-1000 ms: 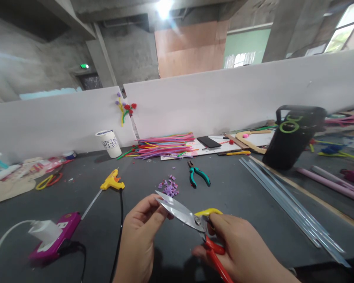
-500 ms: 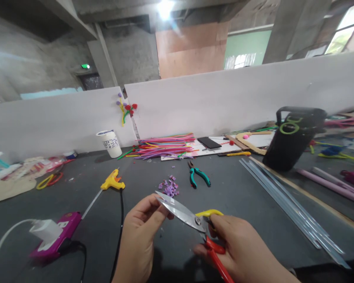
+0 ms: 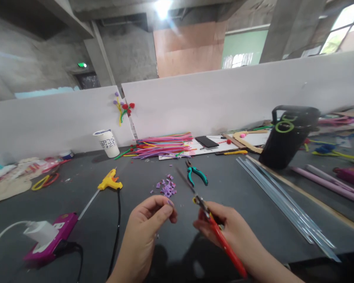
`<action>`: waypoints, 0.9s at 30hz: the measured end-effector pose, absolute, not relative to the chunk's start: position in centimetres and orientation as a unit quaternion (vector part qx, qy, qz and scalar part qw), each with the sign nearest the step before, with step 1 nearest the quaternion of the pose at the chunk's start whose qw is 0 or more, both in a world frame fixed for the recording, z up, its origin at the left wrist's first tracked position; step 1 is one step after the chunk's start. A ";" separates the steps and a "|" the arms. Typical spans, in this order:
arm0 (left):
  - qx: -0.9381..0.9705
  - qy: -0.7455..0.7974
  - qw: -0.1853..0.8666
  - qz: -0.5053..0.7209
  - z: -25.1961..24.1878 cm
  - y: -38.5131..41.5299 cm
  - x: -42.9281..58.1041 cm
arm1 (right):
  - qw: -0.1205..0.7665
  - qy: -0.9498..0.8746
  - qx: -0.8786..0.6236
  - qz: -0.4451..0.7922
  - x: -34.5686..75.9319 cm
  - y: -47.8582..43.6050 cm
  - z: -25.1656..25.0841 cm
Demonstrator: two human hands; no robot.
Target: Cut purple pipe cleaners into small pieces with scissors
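Observation:
My left hand (image 3: pixel 146 226) is closed in a pinch, with a small purple piece (image 3: pixel 170 203) showing at the fingertips. Scissors (image 3: pixel 227 243) with red and yellow handles are gripped in my right hand (image 3: pixel 238 228); their blades look edge-on and point up and left, apart from the left hand. Just beyond my left fingers lies a heap of short purple pieces (image 3: pixel 167 188). Teal-handled pliers (image 3: pixel 198 173) rest on the dark table past the scissors' blades.
To the left are a yellow glue gun (image 3: pixel 110 180) with a cord and a magenta power strip (image 3: pixel 54 239). A bundle of coloured pipe cleaners (image 3: pixel 165 146), a white cup (image 3: pixel 106 144) and a phone (image 3: pixel 207 141) sit at the back. Clear sticks (image 3: pixel 283 200) and a black bottle (image 3: pixel 287 137) are on the right.
The scissors have swung away from my left fingertips and turned, so their blades now point farther up. One purple bit now lies left of the heap. The view has shifted slightly.

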State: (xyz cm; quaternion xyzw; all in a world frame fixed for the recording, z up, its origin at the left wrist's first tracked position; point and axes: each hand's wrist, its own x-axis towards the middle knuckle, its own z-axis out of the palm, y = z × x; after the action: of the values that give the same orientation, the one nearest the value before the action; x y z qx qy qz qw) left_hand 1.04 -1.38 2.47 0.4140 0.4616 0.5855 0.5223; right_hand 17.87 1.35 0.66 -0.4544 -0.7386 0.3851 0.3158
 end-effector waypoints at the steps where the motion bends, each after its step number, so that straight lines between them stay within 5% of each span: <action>1: 0.418 0.456 0.545 0.566 2.3 -1.3 1.2 | 0.335 -0.711 -0.447 0.427 17.7 1.6 0.9; 6: 0.434 0.428 0.628 0.484 1.6 -1.2 2.2 | 0.372 -0.595 -0.373 0.607 17.2 2.2 1.3; 9: 0.438 0.439 0.633 0.463 1.5 -1.1 2.5 | 0.368 -0.607 -0.347 0.613 17.1 2.4 1.3; 21: 0.423 0.493 0.474 0.594 2.0 -1.1 1.2 | 0.291 -0.806 -0.469 0.214 18.1 0.9 1.7; 27: 0.406 0.459 0.451 0.649 2.0 -1.4 0.7 | 0.226 -0.829 -0.486 0.160 18.1 0.9 0.9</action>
State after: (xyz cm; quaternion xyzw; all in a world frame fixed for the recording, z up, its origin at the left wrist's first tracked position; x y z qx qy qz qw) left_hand 0.69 -1.43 2.03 0.4060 0.4593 0.6485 0.4513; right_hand 18.14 0.89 0.94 -0.4861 -0.8288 0.1601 0.2261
